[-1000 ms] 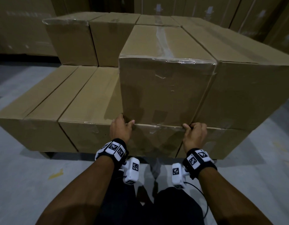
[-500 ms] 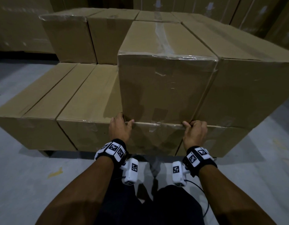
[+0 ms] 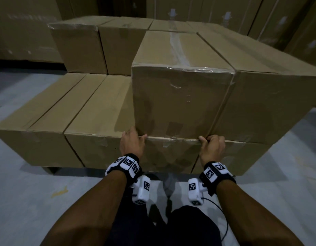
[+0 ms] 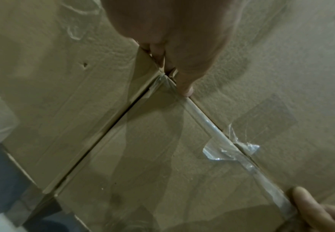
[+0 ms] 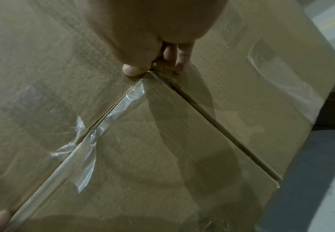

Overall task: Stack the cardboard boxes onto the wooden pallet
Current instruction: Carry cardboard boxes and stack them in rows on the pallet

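- Cardboard box (image 3: 182,102): long, tape-sealed carton on the second tier of the stack, near end facing the person at 12 o'clock, flush against a neighbouring upper box (image 3: 270,103) at 3 o'clock.
- Support: it rests on the lower-tier boxes (image 3: 93,110); the pallet itself is barely visible beneath, a dark gap at the floor.
- Handling, judged: stiff walls, probably weighty given its bulk; glossy tape along the edges looks slippery, and the panel shows small dents.
- Hold points, judged: the two bottom near corners are the practical purchase.
- Left hand (image 3: 131,143): at the 7 o'clock bottom corner, fingers curled round the corner edge, thumb laid along the bottom seam.
- Right hand (image 3: 211,148): at the 5 o'clock bottom corner, fingers hooked into the seam, knuckles up.
- Forearms run straight ahead, roughly parallel, wrists low.
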Tool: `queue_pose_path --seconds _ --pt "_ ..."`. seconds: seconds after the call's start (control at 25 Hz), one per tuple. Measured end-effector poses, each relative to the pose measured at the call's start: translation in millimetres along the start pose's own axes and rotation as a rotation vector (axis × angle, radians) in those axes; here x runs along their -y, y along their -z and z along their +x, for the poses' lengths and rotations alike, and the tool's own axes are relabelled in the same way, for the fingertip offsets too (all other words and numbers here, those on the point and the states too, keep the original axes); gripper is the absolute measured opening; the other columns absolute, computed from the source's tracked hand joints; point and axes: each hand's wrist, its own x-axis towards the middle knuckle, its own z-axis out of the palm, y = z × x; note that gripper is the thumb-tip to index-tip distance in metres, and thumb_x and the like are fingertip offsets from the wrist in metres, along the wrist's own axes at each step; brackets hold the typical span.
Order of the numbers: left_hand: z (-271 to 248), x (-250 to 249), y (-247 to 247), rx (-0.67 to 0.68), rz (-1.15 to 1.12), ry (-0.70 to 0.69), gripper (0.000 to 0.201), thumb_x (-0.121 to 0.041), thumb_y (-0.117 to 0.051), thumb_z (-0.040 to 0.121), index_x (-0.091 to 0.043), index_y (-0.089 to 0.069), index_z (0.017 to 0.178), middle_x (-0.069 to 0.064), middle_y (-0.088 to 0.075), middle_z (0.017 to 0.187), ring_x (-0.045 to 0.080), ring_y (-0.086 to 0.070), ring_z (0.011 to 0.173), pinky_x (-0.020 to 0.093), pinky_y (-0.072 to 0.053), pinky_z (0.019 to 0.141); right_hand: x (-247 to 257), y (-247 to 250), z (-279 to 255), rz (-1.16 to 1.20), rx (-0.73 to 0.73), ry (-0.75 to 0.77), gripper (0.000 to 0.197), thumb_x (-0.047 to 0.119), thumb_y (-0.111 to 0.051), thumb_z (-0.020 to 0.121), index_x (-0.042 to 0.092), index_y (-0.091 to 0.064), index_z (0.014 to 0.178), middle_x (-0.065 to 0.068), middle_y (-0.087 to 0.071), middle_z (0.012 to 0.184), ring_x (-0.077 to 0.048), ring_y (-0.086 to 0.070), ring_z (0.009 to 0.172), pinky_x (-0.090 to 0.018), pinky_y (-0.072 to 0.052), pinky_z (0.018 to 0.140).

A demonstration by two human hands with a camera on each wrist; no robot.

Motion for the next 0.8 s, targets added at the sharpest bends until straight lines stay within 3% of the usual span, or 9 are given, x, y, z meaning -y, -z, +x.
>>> queue_pose_path --seconds 0.16,0.28,0.4,0.52,0.64,0.8 --pt "-4 -1 6 0.048 0.083 -0.060 0.039 -0.033 -0.062 0.095 -0.008 -0.049 0.122 0.016 -0.061 0.121 0.034 -0.054 0.114 0.043 -0.046 0.093 7 9 -2 -0.033 0.058 -0.013 0.030 0.030 -0.064 0.096 0.000 -0.065 0.101 -0.019 -0.052 0.116 -0.035 -0.051 0.109 -0.036 -0.040 0.091" --pt "-11 2 9 0.095 0.156 -0.121 0.052 -0.032 -0.065 0.093 -0.005 -0.042 0.131 0.018 -0.055 0.131 0.034 -0.050 0.124 0.043 -0.042 0.105 11 18 -14 -0.074 0.148 0.001 0.035 0.031 -0.059 0.099 0.000 -0.063 0.116 -0.018 -0.048 0.128 -0.034 -0.049 0.117 -0.037 -0.039 0.098" --pt "-17 4 6 0.138 0.322 -0.160 0.065 -0.037 -0.062 0.093 -0.003 -0.034 0.141 0.019 -0.047 0.142 0.035 -0.038 0.136 0.045 -0.031 0.114 11 20 -29 -0.180 0.224 0.058 0.047 0.031 -0.058 0.099 0.002 -0.051 0.135 -0.018 -0.041 0.139 -0.035 -0.044 0.126 -0.040 -0.040 0.102" --pt "-20 4 8 0.186 0.471 -0.174 0.068 -0.043 -0.057 0.092 -0.006 -0.034 0.143 0.017 -0.043 0.147 0.035 -0.035 0.138 0.046 -0.029 0.115 15 19 -37 -0.297 0.356 0.045 0.062 0.032 -0.055 0.100 0.003 -0.032 0.150 -0.017 -0.032 0.150 -0.034 -0.037 0.134 -0.043 -0.038 0.107" --pt "-27 -9 26 0.244 0.564 -0.216 0.062 -0.045 -0.053 0.093 -0.012 -0.037 0.143 0.013 -0.041 0.150 0.035 -0.032 0.140 0.048 -0.027 0.115 30 33 -44 -0.418 0.510 0.057 0.056 0.034 -0.053 0.101 0.006 -0.036 0.146 -0.016 -0.029 0.153 -0.034 -0.034 0.136 -0.045 -0.037 0.109" --pt "-57 -40 74 0.332 0.634 -0.250 0.059 -0.043 -0.054 0.092 -0.014 -0.038 0.142 0.009 -0.040 0.151 0.033 -0.030 0.141 0.049 -0.026 0.115 66 85 -60 -0.489 0.639 0.111 0.047 0.037 -0.050 0.101 0.011 -0.045 0.139 -0.013 -0.038 0.146 -0.033 -0.040 0.129 -0.045 -0.040 0.107"
